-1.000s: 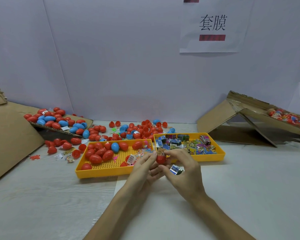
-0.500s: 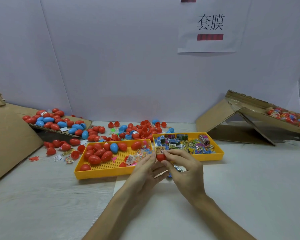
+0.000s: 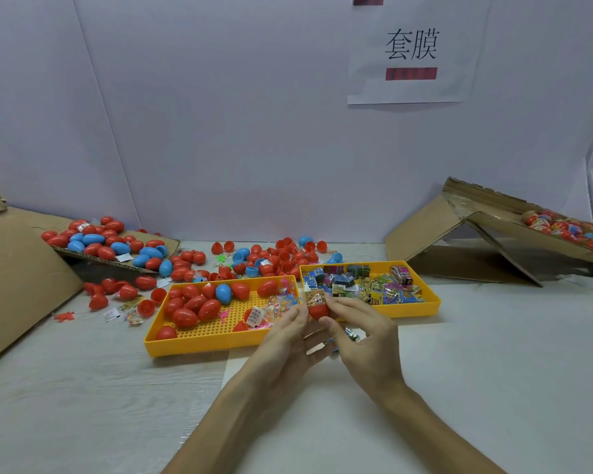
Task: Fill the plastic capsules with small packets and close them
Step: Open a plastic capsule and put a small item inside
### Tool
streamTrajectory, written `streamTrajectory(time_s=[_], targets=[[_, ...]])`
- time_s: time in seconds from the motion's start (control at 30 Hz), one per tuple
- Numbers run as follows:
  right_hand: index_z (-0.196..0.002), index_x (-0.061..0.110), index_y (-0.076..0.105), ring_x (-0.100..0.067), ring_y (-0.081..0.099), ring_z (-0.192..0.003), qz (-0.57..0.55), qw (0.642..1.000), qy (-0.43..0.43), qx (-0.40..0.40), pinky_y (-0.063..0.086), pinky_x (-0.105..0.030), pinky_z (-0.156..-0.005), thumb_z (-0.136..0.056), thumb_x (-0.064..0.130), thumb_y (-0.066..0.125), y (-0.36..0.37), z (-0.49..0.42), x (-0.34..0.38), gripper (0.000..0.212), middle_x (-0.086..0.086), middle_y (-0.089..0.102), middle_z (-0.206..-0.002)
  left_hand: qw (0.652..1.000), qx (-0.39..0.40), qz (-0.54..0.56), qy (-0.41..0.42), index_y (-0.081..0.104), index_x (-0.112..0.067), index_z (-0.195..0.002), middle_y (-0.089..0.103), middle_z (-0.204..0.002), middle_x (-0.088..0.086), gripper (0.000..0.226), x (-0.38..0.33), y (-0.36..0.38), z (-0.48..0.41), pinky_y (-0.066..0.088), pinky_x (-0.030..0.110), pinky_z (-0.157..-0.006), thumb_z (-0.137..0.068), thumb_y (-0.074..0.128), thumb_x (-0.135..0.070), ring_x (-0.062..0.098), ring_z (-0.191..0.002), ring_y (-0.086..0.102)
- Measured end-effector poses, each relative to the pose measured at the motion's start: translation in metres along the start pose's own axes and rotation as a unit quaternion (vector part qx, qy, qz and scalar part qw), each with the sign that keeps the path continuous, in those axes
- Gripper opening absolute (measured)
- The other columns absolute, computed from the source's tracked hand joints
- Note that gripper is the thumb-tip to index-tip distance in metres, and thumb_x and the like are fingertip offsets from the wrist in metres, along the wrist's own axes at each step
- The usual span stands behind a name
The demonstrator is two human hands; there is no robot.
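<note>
Much of the grip is hidden. The backs of both hands face the camera, so the fingertips behind the red capsule (image 3: 318, 312) cannot be seen. Whether that capsule is a whole shell or an open half is hard to tell. A small printed packet (image 3: 314, 297) pokes out of its top. Under the right hand (image 3: 370, 340) a silver-blue packet (image 3: 352, 335) peeks out, mostly covered. It is not clear whether the lower fingers hold it or it lies on the bench (image 3: 83, 388).

The red capsule sits between the two hands, just above their thumbs. The left hand (image 3: 285, 336) pinches its left side with thumb and fingers. The right hand pinches its right side with thumb and forefinger. Both forearms run out of view at the bottom edge.

Two yellow trays lie just beyond the hands. The left tray (image 3: 199, 346), ahead of the left hand, holds about ten red capsules, one blue capsule (image 3: 223, 293), a few loose halves and a scatter of tiny coloured bits. The right tray (image 3: 409, 310), ahead of the right hand, holds a heap of packets too jumbled to count.

Farther out, a loose pile (image 3: 274, 254) of red and blue capsules lies beyond both trays. More capsules rest on a cardboard sheet (image 3: 166, 242) far to the left of the hands. A tilted cardboard flap (image 3: 425, 234) stands far to the right, its load of capsules cut off by the frame edge.
</note>
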State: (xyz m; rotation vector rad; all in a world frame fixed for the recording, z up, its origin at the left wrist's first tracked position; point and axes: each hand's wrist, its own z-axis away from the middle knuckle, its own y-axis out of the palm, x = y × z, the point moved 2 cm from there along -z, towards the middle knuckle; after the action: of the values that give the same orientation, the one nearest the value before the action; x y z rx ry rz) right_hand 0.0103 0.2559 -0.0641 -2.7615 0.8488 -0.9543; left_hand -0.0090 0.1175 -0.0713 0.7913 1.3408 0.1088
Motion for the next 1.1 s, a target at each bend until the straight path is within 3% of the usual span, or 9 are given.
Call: streamTrajectory(time_s=[0.17, 0.3, 0.43, 0.57, 0.7, 0.8, 0.9, 0.97, 1.1], targets=[[-0.123, 0.010, 0.070, -0.006, 0.068, -0.095, 0.003, 1.000, 0.000, 0.010, 0.057, -0.023, -0.084, -0.081, 0.001, 0.076, -0.0011, -0.0023, 0.0025, 0.043, 0.004, 0.071, -0.110, 0.998, 0.029, -0.045, 0.011, 0.065, -0.019, -0.130, 0.064, -0.133, 0.016, 0.042, -0.0043, 0.0053, 0.0029, 0.053, 0.042, -0.101, -0.101, 0.048, -0.044, 0.027, -0.127, 0.060], [-0.129, 0.013, 0.065, -0.005, 0.068, -0.095, -0.006, 1.000, 0.015, 0.022, 0.054, -0.021, -0.088, -0.080, 0.001, 0.078, 0.0010, -0.0008, 0.0032, 0.052, 0.008, 0.070, -0.110, 0.997, 0.025, -0.069, 0.030, 0.056, -0.009, -0.132, 0.066, -0.128, 0.020, 0.044, -0.0039, 0.0047, 0.0017, 0.057, 0.039, -0.093, -0.096, 0.055, -0.036, 0.029, -0.121, 0.064], [-0.115, 0.009, 0.073, -0.002, 0.065, -0.105, -0.002, 1.000, 0.008, -0.003, 0.052, -0.019, -0.092, -0.080, 0.012, 0.076, -0.0005, -0.0021, 0.0035, 0.035, 0.006, 0.072, -0.109, 0.998, 0.030, -0.047, 0.018, 0.059, -0.008, -0.128, 0.065, -0.128, 0.021, 0.042, -0.0033, 0.0041, 0.0014, 0.055, 0.043, -0.095, -0.096, 0.054, -0.035, 0.026, -0.113, 0.066], [-0.107, 0.003, 0.075, 0.000, 0.062, -0.103, 0.022, 1.000, -0.007, -0.012, 0.048, -0.009, -0.089, -0.075, 0.001, 0.082, -0.0013, -0.0009, 0.0002, 0.033, 0.003, 0.071, -0.106, 0.999, 0.021, -0.037, 0.007, 0.066, -0.012, -0.118, 0.066, -0.120, 0.018, 0.036, 0.0000, 0.0031, -0.0005, 0.053, 0.045, -0.096, -0.095, 0.057, -0.037, 0.027, -0.115, 0.065], [-0.104, 0.003, 0.076, -0.002, 0.063, -0.100, 0.023, 0.999, -0.015, -0.016, 0.049, -0.008, -0.087, -0.072, -0.002, 0.083, -0.0020, -0.0006, -0.0012, 0.032, 0.005, 0.069, -0.103, 0.999, 0.023, -0.030, 0.001, 0.069, -0.014, -0.115, 0.067, -0.121, 0.017, 0.031, 0.0012, 0.0022, -0.0012, 0.054, 0.043, -0.096, -0.098, 0.053, -0.035, 0.026, -0.116, 0.065], [-0.108, 0.007, 0.076, -0.004, 0.065, -0.099, 0.015, 1.000, -0.011, -0.014, 0.052, -0.013, -0.086, -0.077, 0.004, 0.081, -0.0021, -0.0010, 0.0014, 0.032, 0.004, 0.070, -0.105, 1.000, 0.023, -0.017, -0.001, 0.069, -0.011, -0.120, 0.065, -0.131, 0.019, 0.037, 0.0014, 0.0019, -0.0017, 0.054, 0.045, -0.097, -0.101, 0.048, -0.035, 0.029, -0.122, 0.063], [-0.111, 0.011, 0.075, -0.008, 0.064, -0.103, 0.037, 0.999, -0.022, -0.015, 0.054, -0.026, -0.089, -0.079, 0.013, 0.076, -0.0017, -0.0002, 0.0057, 0.032, 0.006, 0.069, -0.108, 1.000, 0.021, -0.002, -0.014, 0.076, -0.014, -0.113, 0.068, -0.126, 0.016, 0.040, -0.0001, 0.0026, -0.0021, 0.058, 0.040, -0.088, -0.099, 0.045, -0.034, 0.026, -0.117, 0.066], [-0.111, 0.011, 0.075, -0.011, 0.065, -0.102, 0.060, 0.997, -0.038, -0.011, 0.055, -0.034, -0.088, -0.079, 0.012, 0.077, -0.0016, 0.0003, 0.0062, 0.032, 0.006, 0.070, -0.108, 1.000, 0.010, -0.006, -0.007, 0.073, -0.010, -0.119, 0.068, -0.126, 0.017, 0.039, -0.0013, 0.0003, -0.0035, 0.058, 0.039, -0.086, -0.098, 0.047, -0.032, 0.026, -0.115, 0.067], [-0.116, 0.010, 0.072, -0.015, 0.066, -0.103, 0.054, 0.997, -0.047, 0.004, 0.057, -0.042, -0.085, -0.080, 0.009, 0.077, 0.0000, 0.0004, 0.0047, 0.037, 0.002, 0.070, -0.109, 0.999, 0.008, -0.040, 0.025, 0.072, -0.013, -0.119, 0.065, -0.131, 0.016, 0.035, -0.0041, 0.0010, -0.0021, 0.057, 0.038, -0.092, -0.100, 0.052, -0.035, 0.026, -0.118, 0.064]])
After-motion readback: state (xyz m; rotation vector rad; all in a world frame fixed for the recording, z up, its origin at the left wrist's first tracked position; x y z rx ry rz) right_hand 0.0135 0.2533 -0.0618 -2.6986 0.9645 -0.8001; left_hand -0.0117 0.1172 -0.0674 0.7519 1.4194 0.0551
